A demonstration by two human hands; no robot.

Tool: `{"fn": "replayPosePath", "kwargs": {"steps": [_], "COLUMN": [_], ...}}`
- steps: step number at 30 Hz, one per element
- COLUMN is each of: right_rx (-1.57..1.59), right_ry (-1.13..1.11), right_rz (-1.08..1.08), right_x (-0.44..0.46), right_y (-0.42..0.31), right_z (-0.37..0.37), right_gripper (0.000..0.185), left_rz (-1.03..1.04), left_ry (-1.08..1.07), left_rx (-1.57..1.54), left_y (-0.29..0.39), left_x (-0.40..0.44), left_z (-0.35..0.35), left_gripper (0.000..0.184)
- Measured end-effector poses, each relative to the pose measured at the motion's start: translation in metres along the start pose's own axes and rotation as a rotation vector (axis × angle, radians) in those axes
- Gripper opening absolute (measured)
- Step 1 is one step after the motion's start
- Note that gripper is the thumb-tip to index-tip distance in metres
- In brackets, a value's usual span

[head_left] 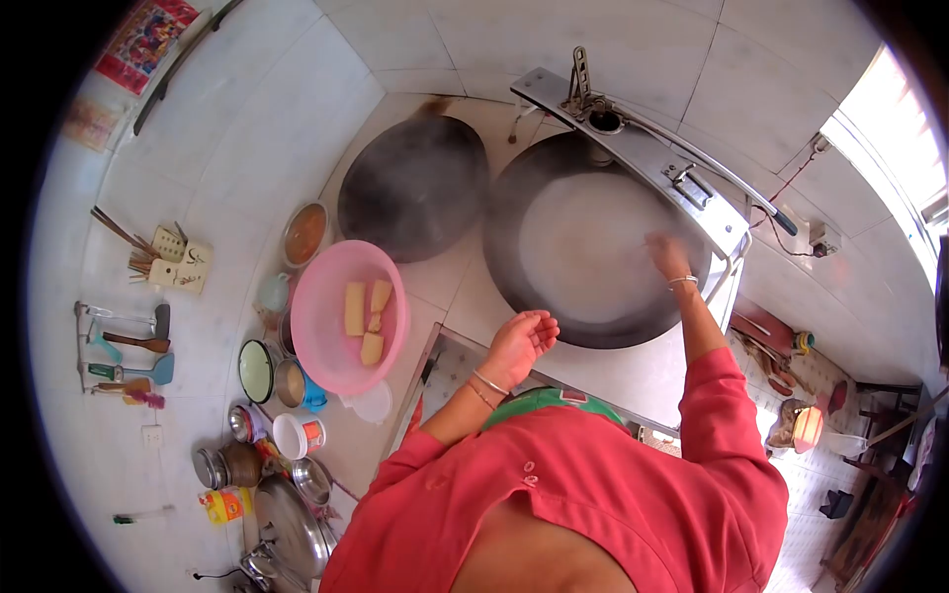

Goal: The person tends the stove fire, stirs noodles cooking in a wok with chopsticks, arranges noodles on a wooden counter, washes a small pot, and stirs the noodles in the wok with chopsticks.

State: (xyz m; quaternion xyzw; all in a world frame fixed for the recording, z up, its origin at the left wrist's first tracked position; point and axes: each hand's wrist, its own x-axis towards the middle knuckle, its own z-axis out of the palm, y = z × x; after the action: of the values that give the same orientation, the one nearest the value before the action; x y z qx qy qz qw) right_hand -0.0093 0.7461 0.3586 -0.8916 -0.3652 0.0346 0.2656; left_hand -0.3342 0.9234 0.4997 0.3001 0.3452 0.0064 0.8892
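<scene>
Red-sleeved, the right hand (669, 257) reaches over the big wok (509, 252) of cloudy liquid (583, 247); steam hides whether its fingers hold anything, possibly dipping in. The left hand (521, 346), empty and half-curled, hangs near the rim, right of the pink basin (321, 296).

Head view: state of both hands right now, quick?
Left hand: open, nothing in it.
Right hand: over the steaming wok, grip too blurred to tell.

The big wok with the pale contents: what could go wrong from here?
The right hand is low over the big wok amid what looks like steam, so it could get scalded. The haze blurs the pale contents, so the hand might dip too far. The pink basin sits right beside the smaller wok; if that is hot, the rim could soften.
</scene>
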Motion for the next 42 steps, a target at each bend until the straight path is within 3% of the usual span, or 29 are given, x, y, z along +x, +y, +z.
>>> {"fn": "replayPosePath", "kwargs": {"steps": [2, 6, 8, 10, 12, 13, 15, 21, 30, 42], "right_rx": [-0.217, -0.433, -0.148, -0.131, 0.111, 0.102, 0.437, 0.746, 0.724, 0.843], "right_ry": [0.241, 0.266, 0.384, -0.051, 0.228, 0.237, -0.057, -0.146, 0.16, 0.172], "right_rz": [-0.093, 0.019, -0.081, 0.096, -0.17, -0.172, -0.023, 0.271, 0.369, 0.325], "right_x": [0.009, 0.027, 0.017, 0.016, 0.009, 0.005, -0.008, -0.054, -0.125, -0.132], "right_y": [0.012, 0.014, -0.038, -0.092, -0.102, -0.116, -0.149, -0.177, -0.16, -0.136], "right_z": [0.011, 0.076, 0.08, 0.064, 0.09, 0.083, 0.053, -0.015, -0.095, -0.095], "right_gripper": [0.017, 0.017, 0.023, 0.026, 0.028, 0.028, 0.028, 0.026, 0.037, 0.032], "left_rz": [0.01, 0.032, 0.033, 0.056, 0.046, 0.038, 0.046, 0.067, -0.009, 0.051], "left_ry": [0.012, 0.059, 0.066, 0.036, 0.017, 0.004, -0.038, -0.129, -0.203, -0.109], "left_rx": [-0.01, -0.036, -0.055, -0.063, -0.064, -0.056, -0.051, -0.078, -0.227, -0.208], "left_y": [-0.004, -0.012, -0.016, -0.022, -0.026, -0.026, -0.027, -0.017, -0.039, -0.054], "left_x": [-0.001, -0.001, -0.004, -0.007, -0.01, -0.012, -0.015, -0.041, -0.045, -0.042], "left_z": [0.0, 0.001, -0.001, -0.001, 0.0, -0.001, -0.003, -0.013, -0.031, -0.019], "left_gripper": [0.016, 0.016, 0.016, 0.016, 0.016, 0.015, 0.015, 0.013, 0.012, 0.012]}}
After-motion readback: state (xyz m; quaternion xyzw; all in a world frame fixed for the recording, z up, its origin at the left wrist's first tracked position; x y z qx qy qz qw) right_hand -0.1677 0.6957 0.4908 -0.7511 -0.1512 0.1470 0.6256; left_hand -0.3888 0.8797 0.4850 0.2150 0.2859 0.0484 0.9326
